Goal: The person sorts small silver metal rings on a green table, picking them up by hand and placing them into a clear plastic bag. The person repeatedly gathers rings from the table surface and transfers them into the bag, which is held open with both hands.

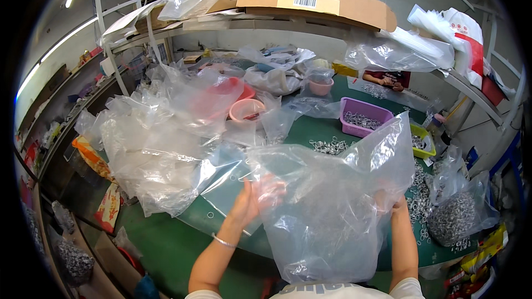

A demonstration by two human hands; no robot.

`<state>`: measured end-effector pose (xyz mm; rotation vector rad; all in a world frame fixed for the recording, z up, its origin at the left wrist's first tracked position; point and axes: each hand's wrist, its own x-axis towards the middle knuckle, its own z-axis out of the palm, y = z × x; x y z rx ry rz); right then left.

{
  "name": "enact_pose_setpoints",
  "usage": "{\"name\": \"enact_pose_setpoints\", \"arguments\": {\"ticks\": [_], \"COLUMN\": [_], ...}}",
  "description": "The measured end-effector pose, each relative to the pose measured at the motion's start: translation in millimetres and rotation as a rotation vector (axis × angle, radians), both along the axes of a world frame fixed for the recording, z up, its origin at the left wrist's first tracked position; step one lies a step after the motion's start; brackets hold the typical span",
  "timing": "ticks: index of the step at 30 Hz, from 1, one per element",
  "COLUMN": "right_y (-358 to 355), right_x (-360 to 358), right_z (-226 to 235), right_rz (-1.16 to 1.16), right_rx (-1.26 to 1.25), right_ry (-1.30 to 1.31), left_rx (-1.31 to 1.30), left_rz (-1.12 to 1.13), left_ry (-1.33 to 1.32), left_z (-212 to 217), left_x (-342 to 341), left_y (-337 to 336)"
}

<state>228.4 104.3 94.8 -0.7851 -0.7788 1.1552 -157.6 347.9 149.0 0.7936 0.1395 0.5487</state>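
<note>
A large clear plastic bag [321, 216] spreads in front of me over the near edge of the green table, its upper right corner standing up. My left hand [256, 196] is at the bag's left side, fingers stretched out and showing blurred through the film. At the right side my right hand [392, 202] closes on the bag's edge, most of its fingers veiled by the plastic. Beyond the bag lies a loose pile of small metal rings [330, 145]. Flat clear plastic [227, 194] with a few single rings on it lies left of my left hand.
Crumpled clear bags [149, 155] heap up on the left. A purple basket [354, 129] and a yellow-green basket [423, 153] hold metal pieces. More rings [419, 210] lie scattered at right beside a filled bag [455, 217]. A shelf with a cardboard box [316, 0] spans the back.
</note>
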Motion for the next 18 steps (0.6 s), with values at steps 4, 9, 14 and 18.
{"name": "enact_pose_setpoints", "arguments": {"ticks": [4,9,14,18], "right_y": [-8.6,-39.1,-8.2,0.1], "right_x": [-27.5,-3.8,-84.9,-83.4], "right_z": [47.6,93.2,216.6,238.5], "right_rz": [-0.063,-0.217,-0.055,-0.461], "right_rx": [-0.073,-0.137,0.246,-0.041], "right_ry": [-0.212,-0.357,-0.473,-0.893], "left_rx": [0.236,0.387,0.55,0.572], "left_rz": [0.3,0.483,0.61,0.618], "left_ry": [0.129,0.115,0.246,0.232], "left_z": [30.2,49.7,62.2,68.4], "left_x": [6.5,-5.4,-24.2,-25.9], "left_y": [20.1,6.3,-9.0,-14.4]}}
